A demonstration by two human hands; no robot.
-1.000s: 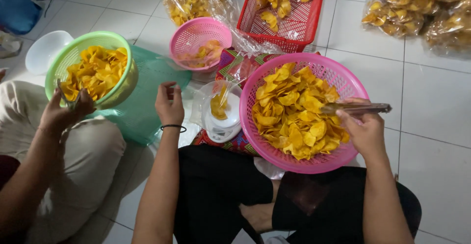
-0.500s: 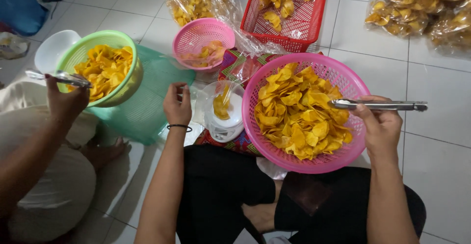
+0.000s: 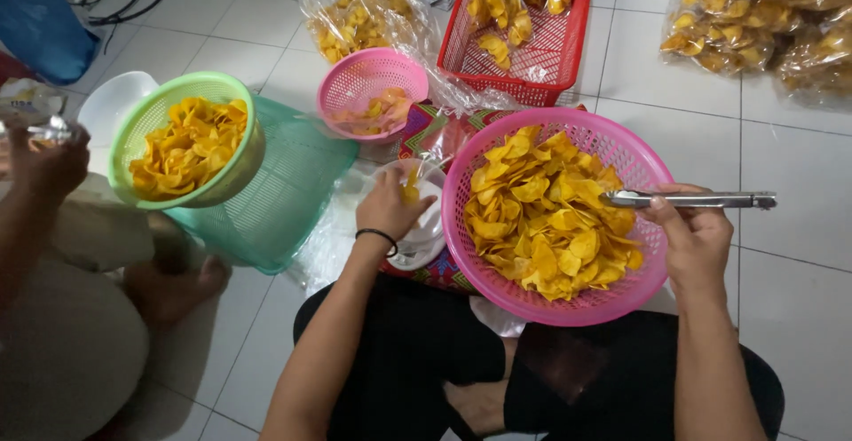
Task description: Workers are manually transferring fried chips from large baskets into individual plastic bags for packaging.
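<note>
Metal tongs (image 3: 692, 200), long and silvery, lay level in the right hand (image 3: 697, 244), fingers pinched around the middle of the shaft, the long axis running left to right. Their closed tips pointed left and hung just over the far right edge of the heap of thin yellow chips (image 3: 546, 215), so the right hand stood nearer the chips than the left. The chips, curled and glossy, filled a large round pink plastic mesh basket (image 3: 621, 144) resting on the person's lap. The left hand (image 3: 390, 206), a black band at its wrist, curled its fingers over a clear plastic bag (image 3: 424, 184) holding a few chips, just left of the basket; whether the fingers pinched the bag's mouth could not be told. Farther left sat a green plastic basket (image 3: 142, 126) of chips beside a co-worker's hand (image 3: 49, 161). A small pink basket (image 3: 373, 77) and a red mesh crate (image 3: 568, 59) stood on the far tiled floor.
</note>
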